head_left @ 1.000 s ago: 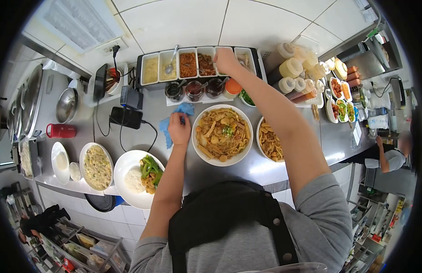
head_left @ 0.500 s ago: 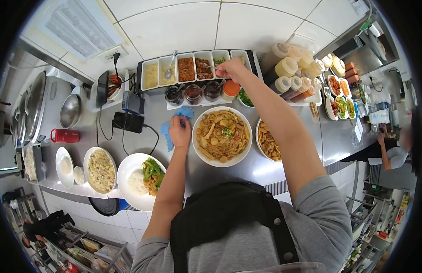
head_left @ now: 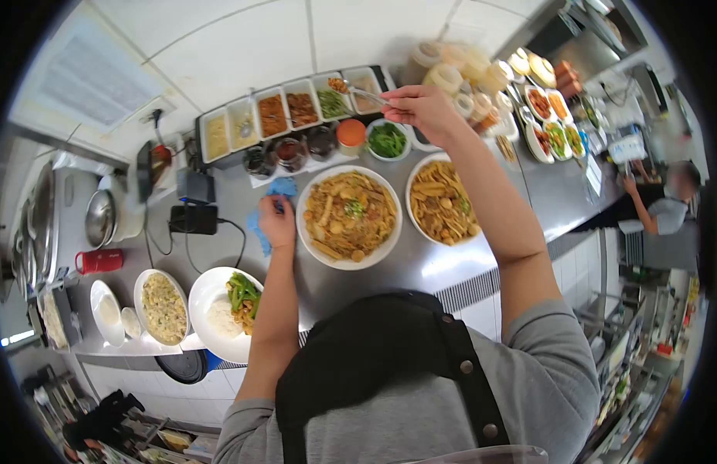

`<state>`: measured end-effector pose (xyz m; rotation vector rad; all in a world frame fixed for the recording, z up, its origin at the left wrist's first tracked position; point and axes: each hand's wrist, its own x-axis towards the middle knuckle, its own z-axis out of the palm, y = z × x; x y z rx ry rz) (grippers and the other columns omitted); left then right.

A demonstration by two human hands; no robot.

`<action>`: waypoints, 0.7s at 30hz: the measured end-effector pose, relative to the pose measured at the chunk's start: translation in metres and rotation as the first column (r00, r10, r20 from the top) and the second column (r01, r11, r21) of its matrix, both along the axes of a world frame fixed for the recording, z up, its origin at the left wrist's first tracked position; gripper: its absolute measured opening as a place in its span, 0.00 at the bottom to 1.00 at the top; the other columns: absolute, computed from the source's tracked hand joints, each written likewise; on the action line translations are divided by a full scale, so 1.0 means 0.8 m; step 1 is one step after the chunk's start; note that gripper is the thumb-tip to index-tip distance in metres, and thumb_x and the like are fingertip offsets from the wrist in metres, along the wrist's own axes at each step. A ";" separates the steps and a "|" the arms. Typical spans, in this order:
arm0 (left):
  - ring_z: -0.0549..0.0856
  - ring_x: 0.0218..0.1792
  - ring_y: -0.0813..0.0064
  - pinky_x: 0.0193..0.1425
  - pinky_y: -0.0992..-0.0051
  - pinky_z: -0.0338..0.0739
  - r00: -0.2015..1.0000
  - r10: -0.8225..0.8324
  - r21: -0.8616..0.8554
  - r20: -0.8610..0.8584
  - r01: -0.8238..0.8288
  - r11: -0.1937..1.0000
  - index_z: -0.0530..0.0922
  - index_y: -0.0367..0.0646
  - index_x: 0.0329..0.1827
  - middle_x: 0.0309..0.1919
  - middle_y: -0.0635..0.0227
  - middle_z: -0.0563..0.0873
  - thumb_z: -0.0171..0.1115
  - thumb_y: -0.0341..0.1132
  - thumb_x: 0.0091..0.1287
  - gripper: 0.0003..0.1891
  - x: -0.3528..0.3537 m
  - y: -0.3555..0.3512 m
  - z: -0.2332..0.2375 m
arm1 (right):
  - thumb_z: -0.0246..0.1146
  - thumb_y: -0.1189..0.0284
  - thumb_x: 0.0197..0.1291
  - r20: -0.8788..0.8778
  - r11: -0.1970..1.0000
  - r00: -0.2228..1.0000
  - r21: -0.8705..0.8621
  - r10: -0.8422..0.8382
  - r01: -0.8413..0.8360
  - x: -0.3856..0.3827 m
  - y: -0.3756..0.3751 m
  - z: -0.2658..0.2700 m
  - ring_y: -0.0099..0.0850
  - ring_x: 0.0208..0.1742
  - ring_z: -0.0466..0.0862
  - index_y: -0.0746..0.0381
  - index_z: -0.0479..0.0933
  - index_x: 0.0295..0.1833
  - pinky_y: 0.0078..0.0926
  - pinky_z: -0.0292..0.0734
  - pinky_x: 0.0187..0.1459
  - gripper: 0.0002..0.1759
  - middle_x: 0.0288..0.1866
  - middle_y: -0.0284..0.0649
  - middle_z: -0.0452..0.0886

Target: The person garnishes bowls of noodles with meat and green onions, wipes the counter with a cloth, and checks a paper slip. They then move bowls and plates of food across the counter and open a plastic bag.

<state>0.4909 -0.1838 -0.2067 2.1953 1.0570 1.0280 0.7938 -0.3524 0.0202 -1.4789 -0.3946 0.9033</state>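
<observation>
One loaded spoon (head_left: 366, 94) is being gripped by the right hand (head_left: 422, 110). Blue cloth (head_left: 282, 186) is being touched by the left hand (head_left: 277, 224); whether clenched cannot be told.

Counter (head_left: 405, 274): smooth metal, glossy. Spoon (head_left: 366, 94): shiny metal. Noodle bowls (head_left: 350, 264): smooth, glossy. Blue rag (head_left: 282, 186): matt, crumpled cloth. Apron (head_left: 366, 340): matt cloth. Squeeze bottles (head_left: 443, 79): translucent plastic.
</observation>
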 end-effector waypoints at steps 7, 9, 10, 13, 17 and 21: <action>0.77 0.24 0.65 0.29 0.66 0.73 1.000 -0.001 -0.022 0.010 0.001 1.000 0.77 0.41 0.33 0.28 0.63 0.80 0.67 0.32 0.64 0.07 0.004 -0.007 0.007 | 0.59 0.82 0.67 0.182 0.909 0.959 -0.319 -0.218 0.267 -0.045 -0.250 -0.008 0.28 0.38 0.87 0.75 0.81 0.52 0.22 0.86 0.42 0.12 0.41 0.46 0.86; 0.77 0.23 0.66 0.29 0.67 0.73 1.000 0.000 -0.023 0.023 0.001 1.000 0.77 0.40 0.32 0.27 0.63 0.80 0.67 0.32 0.64 0.07 0.004 -0.007 0.007 | 0.58 0.82 0.67 0.303 0.873 0.928 -0.368 -0.214 0.321 -0.066 -0.296 -0.032 0.28 0.36 0.87 0.73 0.81 0.52 0.22 0.85 0.41 0.12 0.40 0.45 0.86; 0.77 0.22 0.68 0.28 0.68 0.73 1.000 -0.002 -0.022 0.011 0.002 1.000 0.77 0.40 0.33 0.27 0.64 0.80 0.67 0.32 0.64 0.07 0.004 -0.006 0.005 | 0.58 0.83 0.66 0.369 0.863 0.909 -0.377 -0.194 0.337 -0.077 -0.313 -0.045 0.29 0.35 0.87 0.72 0.81 0.52 0.23 0.85 0.41 0.12 0.39 0.45 0.86; 0.77 0.21 0.72 0.28 0.71 0.73 1.000 -0.004 -0.021 -0.014 0.004 1.000 0.78 0.40 0.35 0.27 0.65 0.81 0.68 0.33 0.64 0.07 0.002 -0.004 0.002 | 0.56 0.84 0.64 0.744 0.807 0.667 -0.423 0.049 0.412 -0.099 -0.327 -0.055 0.31 0.33 0.87 0.68 0.82 0.54 0.25 0.84 0.40 0.15 0.39 0.45 0.87; 0.78 0.24 0.76 0.29 0.72 0.75 1.000 -0.008 -0.132 -0.010 0.007 0.991 0.78 0.39 0.37 0.28 0.67 0.81 0.65 0.30 0.66 0.05 0.001 0.004 0.001 | 0.57 0.86 0.60 0.932 0.833 0.358 -0.244 0.060 0.496 -0.100 -0.287 -0.041 0.34 0.35 0.87 0.64 0.82 0.54 0.28 0.83 0.41 0.18 0.41 0.46 0.87; 0.82 0.32 0.77 0.36 0.74 0.81 0.973 0.045 -0.560 0.226 0.092 0.823 0.77 0.37 0.47 0.37 0.64 0.82 0.57 0.24 0.69 0.06 -0.010 0.003 -0.010 | 0.58 0.86 0.59 0.922 0.932 0.375 -0.048 -0.097 0.359 -0.101 -0.176 -0.012 0.41 0.42 0.87 0.62 0.82 0.54 0.34 0.81 0.43 0.19 0.43 0.47 0.86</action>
